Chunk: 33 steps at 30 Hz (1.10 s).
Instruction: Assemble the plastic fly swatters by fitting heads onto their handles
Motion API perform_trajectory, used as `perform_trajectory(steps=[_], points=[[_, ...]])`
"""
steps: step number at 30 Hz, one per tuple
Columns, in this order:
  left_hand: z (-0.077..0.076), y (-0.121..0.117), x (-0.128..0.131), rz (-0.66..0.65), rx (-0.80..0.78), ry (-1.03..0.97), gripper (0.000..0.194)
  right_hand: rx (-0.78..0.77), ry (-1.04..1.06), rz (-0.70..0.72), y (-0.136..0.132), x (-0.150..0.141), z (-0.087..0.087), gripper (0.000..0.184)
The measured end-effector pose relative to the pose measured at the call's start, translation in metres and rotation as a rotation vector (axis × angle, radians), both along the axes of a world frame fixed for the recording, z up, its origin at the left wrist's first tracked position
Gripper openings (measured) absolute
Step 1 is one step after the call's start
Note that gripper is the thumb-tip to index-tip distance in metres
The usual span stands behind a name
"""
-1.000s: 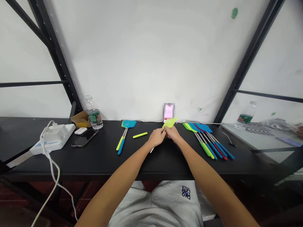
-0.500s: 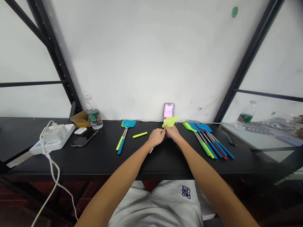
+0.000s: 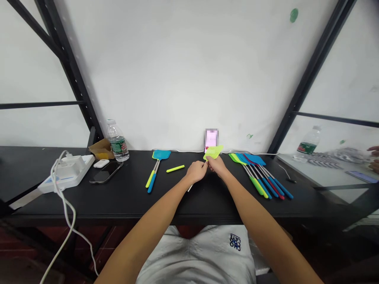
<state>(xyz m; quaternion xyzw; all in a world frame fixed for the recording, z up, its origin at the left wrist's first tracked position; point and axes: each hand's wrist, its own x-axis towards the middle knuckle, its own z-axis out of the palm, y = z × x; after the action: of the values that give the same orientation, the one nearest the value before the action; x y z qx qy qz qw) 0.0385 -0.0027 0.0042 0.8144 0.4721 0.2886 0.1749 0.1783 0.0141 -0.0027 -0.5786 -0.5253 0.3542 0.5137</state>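
Both my hands meet over the middle of the black table (image 3: 118, 197). My left hand (image 3: 196, 172) is closed on a thin metal rod whose end pokes out below it. My right hand (image 3: 218, 165) pinches the base of a yellow-green swatter head (image 3: 213, 152) that points toward the wall. A loose yellow-green handle (image 3: 175, 169) lies on the table just left of my hands. Further left lie two finished swatters (image 3: 156, 165) with blue heads.
A row of several swatters (image 3: 260, 173) with green and blue heads lies to the right. A phone (image 3: 211, 139) leans on the wall behind my hands. At the left stand a water bottle (image 3: 117, 142), a dark phone (image 3: 106, 172), a white earbud case (image 3: 101, 163) and a white power strip (image 3: 67, 171) with cable. Another person's hand (image 3: 374, 157) shows at the far right.
My hands have barely shifted; the swatter head has turned a little flatter between them. The other person's hand at the far right has moved.
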Motion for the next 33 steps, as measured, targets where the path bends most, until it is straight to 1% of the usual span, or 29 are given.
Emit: perform_trajectory(steps=[11, 20, 33], points=[[-0.001, 0.0, 0.002, 0.012, -0.004, 0.029, 0.055, 0.038, -0.055, -0.034, 0.006, 0.005, -0.003, 0.013], [0.002, -0.002, 0.003, 0.026, -0.012, 0.077, 0.055, 0.053, -0.143, -0.063, 0.008, 0.007, -0.003, 0.015], [0.003, -0.003, 0.004, 0.046, -0.036, 0.091, 0.056, 0.06, -0.182, -0.051, 0.012, 0.012, -0.003, 0.019]])
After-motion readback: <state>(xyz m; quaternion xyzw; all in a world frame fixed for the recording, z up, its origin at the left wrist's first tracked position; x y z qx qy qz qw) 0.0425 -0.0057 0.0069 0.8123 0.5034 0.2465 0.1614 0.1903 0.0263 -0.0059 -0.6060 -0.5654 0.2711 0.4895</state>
